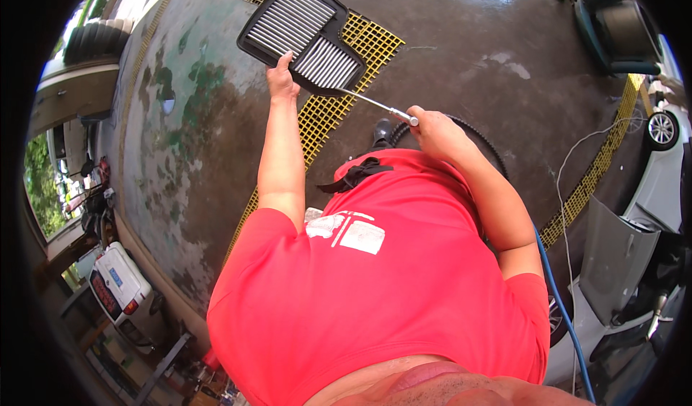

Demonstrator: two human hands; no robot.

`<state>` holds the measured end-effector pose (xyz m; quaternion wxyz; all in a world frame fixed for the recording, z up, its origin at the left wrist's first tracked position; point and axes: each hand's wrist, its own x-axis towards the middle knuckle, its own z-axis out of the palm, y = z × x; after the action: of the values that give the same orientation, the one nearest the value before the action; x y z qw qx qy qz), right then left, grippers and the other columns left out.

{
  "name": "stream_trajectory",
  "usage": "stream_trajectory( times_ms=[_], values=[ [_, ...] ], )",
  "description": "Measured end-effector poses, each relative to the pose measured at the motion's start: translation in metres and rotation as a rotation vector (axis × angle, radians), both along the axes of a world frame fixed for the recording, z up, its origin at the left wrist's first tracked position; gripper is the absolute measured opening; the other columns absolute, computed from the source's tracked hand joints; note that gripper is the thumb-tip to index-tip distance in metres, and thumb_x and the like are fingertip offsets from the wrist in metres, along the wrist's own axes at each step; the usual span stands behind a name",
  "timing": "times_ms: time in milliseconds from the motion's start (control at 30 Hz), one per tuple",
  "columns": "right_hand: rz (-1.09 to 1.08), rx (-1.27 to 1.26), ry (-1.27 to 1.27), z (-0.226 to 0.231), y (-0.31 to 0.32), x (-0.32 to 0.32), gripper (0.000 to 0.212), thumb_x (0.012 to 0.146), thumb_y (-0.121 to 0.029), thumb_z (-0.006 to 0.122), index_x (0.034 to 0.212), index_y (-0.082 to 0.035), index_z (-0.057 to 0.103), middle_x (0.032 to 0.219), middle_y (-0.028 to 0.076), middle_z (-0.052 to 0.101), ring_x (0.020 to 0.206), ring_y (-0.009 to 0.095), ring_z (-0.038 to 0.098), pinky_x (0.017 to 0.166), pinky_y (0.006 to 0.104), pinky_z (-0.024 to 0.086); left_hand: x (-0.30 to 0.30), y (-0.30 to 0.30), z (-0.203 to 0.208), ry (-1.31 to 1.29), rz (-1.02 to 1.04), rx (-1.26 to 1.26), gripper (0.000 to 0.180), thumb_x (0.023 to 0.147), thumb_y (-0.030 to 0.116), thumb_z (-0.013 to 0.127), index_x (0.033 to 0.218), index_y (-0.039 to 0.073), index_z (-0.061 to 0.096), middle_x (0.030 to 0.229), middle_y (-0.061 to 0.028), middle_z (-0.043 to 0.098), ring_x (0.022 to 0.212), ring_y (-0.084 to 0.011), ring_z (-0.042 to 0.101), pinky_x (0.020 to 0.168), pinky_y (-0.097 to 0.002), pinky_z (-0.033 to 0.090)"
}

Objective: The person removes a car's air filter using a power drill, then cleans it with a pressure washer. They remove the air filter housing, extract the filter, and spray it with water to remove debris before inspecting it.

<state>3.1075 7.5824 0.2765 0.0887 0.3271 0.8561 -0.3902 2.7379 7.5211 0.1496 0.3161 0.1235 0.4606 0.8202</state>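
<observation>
My left hand [282, 80] grips the near edge of a pleated air filter [294, 18], thumb on top. The filter has a black frame and pale grey pleats in two sections, and is held out over the floor grating. In my right hand [437, 134] is an air blow gun [382, 106] with a long thin metal nozzle. The nozzle's tip reaches the filter's lower edge near the smaller pleated section; whether it touches cannot be told. My right fingers are wrapped round the gun's handle, which they mostly hide.
Yellow floor grating [322, 126] runs beneath the filter. A black coiled hose [481, 138] curves behind my right forearm, and a blue hose [559, 294] lies at the right. A silver car [626, 251] with an open door stands at right. A dark green chair-like object [602, 31] is far right.
</observation>
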Motion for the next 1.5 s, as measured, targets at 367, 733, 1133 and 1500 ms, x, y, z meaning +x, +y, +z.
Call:
stream_trajectory(
  times_ms=[367,733,1133,1500],
  values=[
    [-0.197,0.108,0.066,0.005,0.016,-0.006,0.015,0.092,-0.013,0.052,0.104,-0.003,0.053,0.096,0.023,0.065,0.096,0.041,0.062,0.08,0.0492,0.049,-0.004,-0.004,-0.015,-0.093,-0.08,-0.049,0.047,0.082,-0.006,0.059,0.128,0.0,0.052,0.116,-0.0137,0.063,0.099,-0.0279,0.065,0.089,-0.0413,0.055],
    [-0.116,-0.016,0.074,0.013,0.025,-0.003,0.022,0.092,-0.014,0.053,0.112,-0.004,0.053,0.098,0.025,0.065,0.096,0.042,0.061,0.081,0.0506,0.048,-0.01,-0.025,-0.029,-0.04,-0.011,-0.244,0.037,0.084,-0.002,0.063,0.12,-0.004,0.058,0.105,-0.0126,0.067,0.089,-0.0254,0.068,0.081,-0.0378,0.057],
    [-0.163,0.029,0.195,0.021,0.016,-0.013,0.022,0.093,-0.017,0.054,0.112,-0.007,0.052,0.095,0.025,0.065,0.093,0.043,0.061,0.08,0.0503,0.048,0.014,-0.009,0.0,0.062,-0.164,-0.248,0.042,0.08,-0.002,0.065,0.121,0.0,0.055,0.106,-0.0108,0.066,0.091,-0.0228,0.066,0.082,-0.0364,0.056],
    [-0.226,0.152,0.166,0.041,0.031,-0.026,0.018,0.093,-0.016,0.053,0.108,-0.006,0.052,0.092,0.024,0.066,0.091,0.042,0.063,0.078,0.0511,0.048,0.029,0.003,0.005,0.316,-0.4,-0.397,0.052,0.075,-0.003,0.07,0.124,0.003,0.053,0.109,-0.0079,0.064,0.097,-0.0183,0.062,0.087,-0.0336,0.052]
  ],
)
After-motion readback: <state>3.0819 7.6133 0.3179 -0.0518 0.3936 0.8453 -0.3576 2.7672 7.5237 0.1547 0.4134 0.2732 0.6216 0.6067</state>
